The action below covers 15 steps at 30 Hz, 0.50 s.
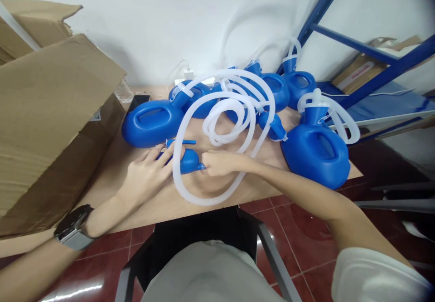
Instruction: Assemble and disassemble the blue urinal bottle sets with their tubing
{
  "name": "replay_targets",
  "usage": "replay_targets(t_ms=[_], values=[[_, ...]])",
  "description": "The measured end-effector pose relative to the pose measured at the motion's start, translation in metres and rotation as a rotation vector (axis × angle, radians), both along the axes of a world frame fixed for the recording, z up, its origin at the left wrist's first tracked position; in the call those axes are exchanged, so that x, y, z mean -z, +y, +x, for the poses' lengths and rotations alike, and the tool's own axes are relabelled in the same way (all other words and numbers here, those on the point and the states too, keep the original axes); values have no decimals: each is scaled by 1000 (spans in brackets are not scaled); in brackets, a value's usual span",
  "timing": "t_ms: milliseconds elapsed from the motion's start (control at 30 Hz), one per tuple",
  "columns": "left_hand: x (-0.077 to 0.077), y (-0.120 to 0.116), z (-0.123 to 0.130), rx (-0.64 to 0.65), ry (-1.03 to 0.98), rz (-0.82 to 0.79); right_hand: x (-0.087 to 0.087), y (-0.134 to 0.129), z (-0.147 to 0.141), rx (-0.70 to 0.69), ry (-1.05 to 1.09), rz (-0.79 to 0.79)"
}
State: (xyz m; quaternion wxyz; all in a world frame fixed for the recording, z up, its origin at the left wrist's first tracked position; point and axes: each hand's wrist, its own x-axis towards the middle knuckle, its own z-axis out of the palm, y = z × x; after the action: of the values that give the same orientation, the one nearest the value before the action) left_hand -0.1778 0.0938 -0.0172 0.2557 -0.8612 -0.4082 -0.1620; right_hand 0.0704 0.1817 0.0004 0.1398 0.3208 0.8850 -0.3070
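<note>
My left hand (151,170) is wrapped over a small blue plastic funnel-shaped cup (190,161) lying on its side on the table. Its narrow spout points right, into my right hand (219,162), whose fingers are closed around the tip. Whether a hose end is also inside that fist is hidden. A thin blue piece (185,142) sticks out just beyond my left fingers. A translucent corrugated hose (204,201) loops around both hands and over my right wrist. Behind my left hand lies a blue urinal bottle with a handle (149,125).
Several more blue urinal bottles (317,157) with coiled hoses stand along the back and right of the wooden table (163,207). A large open cardboard box (50,125) fills the left side. A blue metal shelf (353,43) rises at the right. A dark phone-like object (139,99) lies near the wall.
</note>
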Motion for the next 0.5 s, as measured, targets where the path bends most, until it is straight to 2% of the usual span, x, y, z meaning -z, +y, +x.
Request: replay_targets(t_ms=[133, 267, 400, 500], values=[[7, 0, -4, 11, -36, -4, -2, 7, -1, 0, -8, -125], [8, 2, -5, 44, -63, 64, -7, 15, -2, 9, -45, -243], [-6, 3, -15, 57, 41, 182, -11, 21, 7, -19, -116, -457], [-23, 4, -22, 14, 53, 373, -12, 26, 23, 5, -149, -511]])
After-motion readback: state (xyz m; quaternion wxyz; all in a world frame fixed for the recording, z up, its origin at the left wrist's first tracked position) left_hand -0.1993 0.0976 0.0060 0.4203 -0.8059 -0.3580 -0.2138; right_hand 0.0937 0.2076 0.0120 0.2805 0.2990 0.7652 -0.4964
